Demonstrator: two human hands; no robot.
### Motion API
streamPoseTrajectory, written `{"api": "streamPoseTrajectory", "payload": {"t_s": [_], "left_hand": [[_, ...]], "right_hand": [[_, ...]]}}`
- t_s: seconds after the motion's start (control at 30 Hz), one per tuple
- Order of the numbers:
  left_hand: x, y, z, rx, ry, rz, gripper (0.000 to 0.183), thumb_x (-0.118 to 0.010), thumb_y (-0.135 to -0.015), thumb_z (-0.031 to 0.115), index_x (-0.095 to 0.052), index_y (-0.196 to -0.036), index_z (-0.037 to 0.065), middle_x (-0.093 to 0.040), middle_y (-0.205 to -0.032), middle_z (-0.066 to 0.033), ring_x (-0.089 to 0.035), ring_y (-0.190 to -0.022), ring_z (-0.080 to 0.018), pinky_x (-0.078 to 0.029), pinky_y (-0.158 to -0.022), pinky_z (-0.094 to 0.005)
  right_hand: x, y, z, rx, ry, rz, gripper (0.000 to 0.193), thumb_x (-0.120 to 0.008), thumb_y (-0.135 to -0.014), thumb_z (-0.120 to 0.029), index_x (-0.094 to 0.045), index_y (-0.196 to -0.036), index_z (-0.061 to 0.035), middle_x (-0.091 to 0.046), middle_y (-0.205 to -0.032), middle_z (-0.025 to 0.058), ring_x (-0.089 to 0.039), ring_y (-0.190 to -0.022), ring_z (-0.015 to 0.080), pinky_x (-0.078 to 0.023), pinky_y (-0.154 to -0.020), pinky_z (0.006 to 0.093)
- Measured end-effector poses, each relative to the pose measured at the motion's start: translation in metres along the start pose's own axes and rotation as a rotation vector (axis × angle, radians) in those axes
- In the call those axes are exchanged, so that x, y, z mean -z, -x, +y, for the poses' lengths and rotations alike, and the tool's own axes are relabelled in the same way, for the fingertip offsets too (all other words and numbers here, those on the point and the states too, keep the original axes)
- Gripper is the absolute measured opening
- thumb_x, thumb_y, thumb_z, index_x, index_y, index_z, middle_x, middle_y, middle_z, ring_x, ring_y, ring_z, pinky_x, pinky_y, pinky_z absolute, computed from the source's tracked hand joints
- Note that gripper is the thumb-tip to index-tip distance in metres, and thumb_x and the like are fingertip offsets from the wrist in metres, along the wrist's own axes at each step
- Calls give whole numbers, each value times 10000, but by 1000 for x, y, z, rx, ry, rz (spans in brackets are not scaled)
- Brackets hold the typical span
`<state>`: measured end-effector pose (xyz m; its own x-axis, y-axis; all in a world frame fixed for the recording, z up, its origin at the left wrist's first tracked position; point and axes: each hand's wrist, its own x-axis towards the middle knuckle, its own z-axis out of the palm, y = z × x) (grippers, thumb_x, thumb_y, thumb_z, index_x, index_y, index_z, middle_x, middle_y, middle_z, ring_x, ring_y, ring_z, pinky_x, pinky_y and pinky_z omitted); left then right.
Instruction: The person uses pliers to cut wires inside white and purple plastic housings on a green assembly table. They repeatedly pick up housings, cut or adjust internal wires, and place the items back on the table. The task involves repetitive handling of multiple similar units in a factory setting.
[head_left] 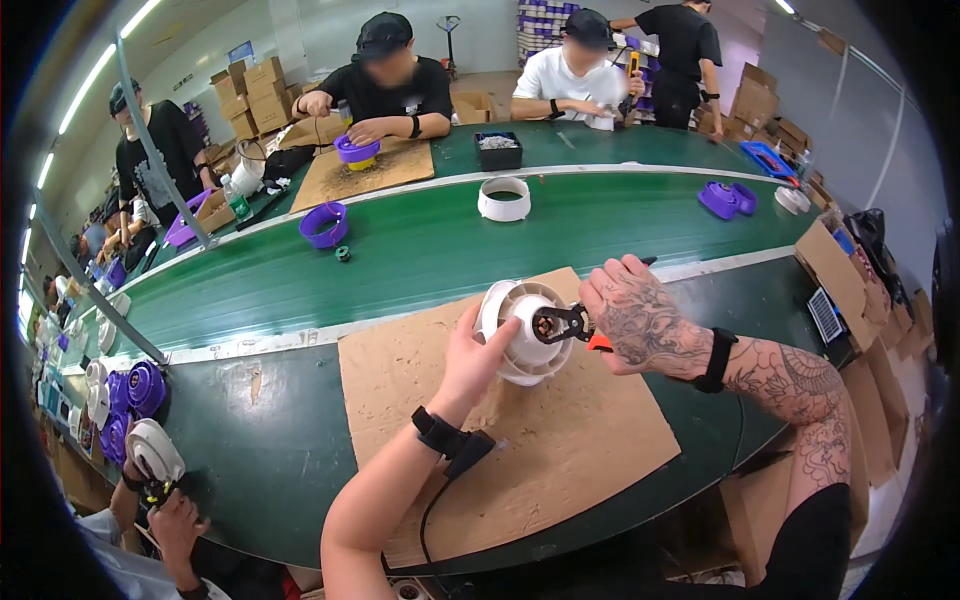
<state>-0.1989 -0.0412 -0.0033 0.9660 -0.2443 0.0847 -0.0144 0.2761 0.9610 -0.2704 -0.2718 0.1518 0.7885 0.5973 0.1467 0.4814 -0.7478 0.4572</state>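
Observation:
A round white plastic fan housing (522, 372) with ribs around its hub stands over a cardboard sheet (590, 440) in front of me. My left hand (480, 350) grips its left side, thumb across the front. In my right hand (640, 315) are pliers (567, 324) with a dark head and a red-orange part showing at the handle. The jaws reach the hub's centre, where a small copper-coloured part (545, 326) shows. Whether they are clamped on it I cannot tell.
Beyond the cardboard runs a green conveyor belt (420, 240) carrying a purple ring (324, 226), a white ring (503, 199) and purple parts (727, 199). Co-workers sit across it. At left, a co-worker's hands hold a white housing (155, 450) near purple parts (130, 395). Cardboard boxes (850, 290) stand at right.

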Motion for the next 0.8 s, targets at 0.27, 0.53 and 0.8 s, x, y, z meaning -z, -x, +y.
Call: {"api": "streamPoseTrajectory", "payload": {"t_s": [0.27, 0.53, 0.8], "left_hand": [[-17, 14, 15, -135, 13, 66, 638, -775, -945, 170, -464, -1460, -40, -656, -1295, -161, -686, -1129, -220, -586, -900, -344], [-14, 19, 21, -237, -125, 59, 680, -767, -948, 150, -409, -1487, -58, -644, -1312, -167, -673, -1155, -223, -580, -922, -342], [-13, 26, 42, -496, -482, 126, 693, -811, -903, 149, -437, -1443, -71, -680, -1205, -211, -700, -1085, -257, -574, -891, -355]], "right_hand": [[-5, -1, -4, -49, -37, 32, 397, -725, -592, -234, -562, -894, -36, -542, -857, 115, -524, -864, 249, -384, -811, 381], [-6, -2, -7, -60, -179, 35, 355, -708, -603, -204, -559, -885, -47, -566, -802, 112, -569, -777, 269, -405, -802, 398], [-46, -15, 17, -444, -1188, -665, 404, -770, -665, -324, -691, -867, 16, -642, -726, 104, -674, -684, 177, -516, -595, 342]]}}
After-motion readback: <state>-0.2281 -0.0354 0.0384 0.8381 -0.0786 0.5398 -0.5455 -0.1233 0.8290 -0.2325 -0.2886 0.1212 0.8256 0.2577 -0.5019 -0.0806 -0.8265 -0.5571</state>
